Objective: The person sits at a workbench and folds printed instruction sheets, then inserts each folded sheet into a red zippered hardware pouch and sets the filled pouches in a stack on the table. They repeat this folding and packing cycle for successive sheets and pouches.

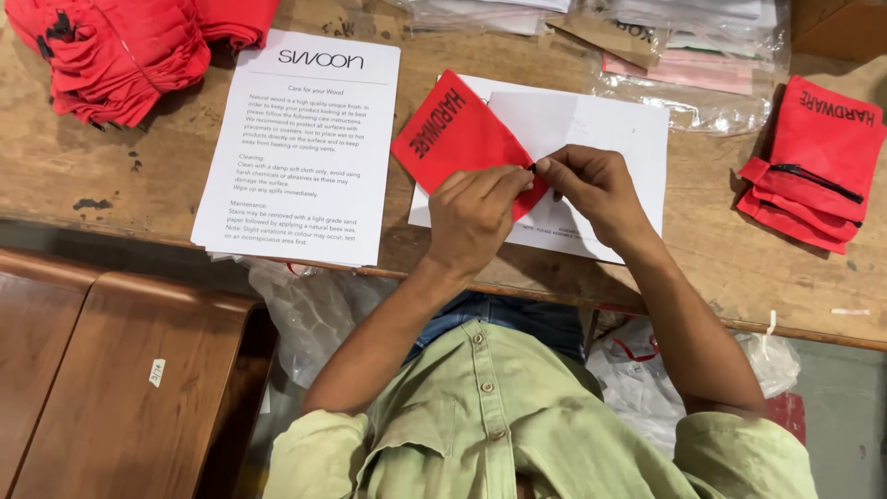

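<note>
A wooden table [111, 185] carries printed sheets [300, 148] near its front edge, red pouch piles [120, 46] at both ends; left hand [476, 217] and right hand [591, 189] pinch a red pouch [453, 134] over white paper [591, 129].

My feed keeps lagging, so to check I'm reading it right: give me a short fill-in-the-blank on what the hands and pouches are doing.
1. Both hands, left hand and right hand, pinch a ____ fabric pouch.
2. That pouch lies over ____ sheets of paper.
3. The stack of finished pouches sits to the person's ____.
4. The pouches rest on a ____ table.

Missing words: red; white; right; wooden
</note>
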